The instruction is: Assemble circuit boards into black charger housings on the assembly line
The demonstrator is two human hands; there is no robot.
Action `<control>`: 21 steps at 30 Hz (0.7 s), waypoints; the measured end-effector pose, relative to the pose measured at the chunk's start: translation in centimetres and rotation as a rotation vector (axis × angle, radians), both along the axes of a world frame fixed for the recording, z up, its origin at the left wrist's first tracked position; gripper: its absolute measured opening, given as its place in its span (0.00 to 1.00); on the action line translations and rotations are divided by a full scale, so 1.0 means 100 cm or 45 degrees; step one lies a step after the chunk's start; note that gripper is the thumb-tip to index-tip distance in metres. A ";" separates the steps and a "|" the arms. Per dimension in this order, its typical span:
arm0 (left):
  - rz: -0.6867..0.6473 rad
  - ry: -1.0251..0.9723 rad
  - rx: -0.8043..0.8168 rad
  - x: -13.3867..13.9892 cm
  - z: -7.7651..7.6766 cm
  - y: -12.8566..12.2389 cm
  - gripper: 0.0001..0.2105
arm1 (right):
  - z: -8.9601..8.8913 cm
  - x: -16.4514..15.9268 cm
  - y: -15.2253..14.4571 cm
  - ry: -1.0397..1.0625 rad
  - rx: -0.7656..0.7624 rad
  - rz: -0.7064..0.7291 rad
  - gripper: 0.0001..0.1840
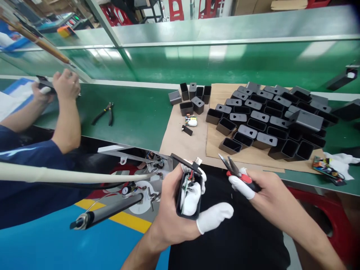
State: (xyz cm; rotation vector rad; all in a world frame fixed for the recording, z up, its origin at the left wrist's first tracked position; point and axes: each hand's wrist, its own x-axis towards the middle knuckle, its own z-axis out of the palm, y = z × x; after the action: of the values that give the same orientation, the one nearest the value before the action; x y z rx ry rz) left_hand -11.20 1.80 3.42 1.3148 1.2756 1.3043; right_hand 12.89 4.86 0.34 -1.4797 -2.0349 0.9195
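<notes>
My left hand is wrapped round a black plastic charger housing, its thumb sticking out to the right in a white finger cot. Inside the housing sit a green circuit board and white padding, with red wires near the top. A black end cap stands tilted above the opening. In my right hand is a pair of red-and-black-handled pliers, jaws slightly parted and pointing up and left. The jaws are apart from the housing. White finger cots cover fingertips on both hands.
Many black housings stand on cardboard at the right. A small circuit board and a black cap lie left of them, another board at far right. Cutters lie near a co-worker's hands. A pneumatic cylinder is below.
</notes>
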 end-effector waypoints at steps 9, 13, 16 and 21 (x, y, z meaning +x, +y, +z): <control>-0.294 -0.651 -0.252 -0.030 -0.001 -0.004 0.21 | -0.001 -0.129 0.059 -0.430 0.078 0.253 0.08; -0.223 -0.881 -0.422 -0.034 -0.010 -0.016 0.24 | -0.008 -0.186 0.093 -0.678 0.146 0.284 0.09; -0.213 -0.908 -0.420 -0.038 -0.011 -0.020 0.27 | -0.020 -0.213 0.117 -0.693 0.182 0.232 0.11; -0.150 -0.678 -0.326 -0.044 0.000 -0.015 0.19 | -0.038 -0.220 0.133 -0.677 0.218 0.258 0.11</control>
State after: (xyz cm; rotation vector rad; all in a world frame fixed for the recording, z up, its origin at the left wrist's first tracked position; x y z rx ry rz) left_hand -15.59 0.28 3.42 0.7782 0.9353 1.2490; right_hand -9.14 18.12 -3.47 -1.5599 -2.6054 0.4271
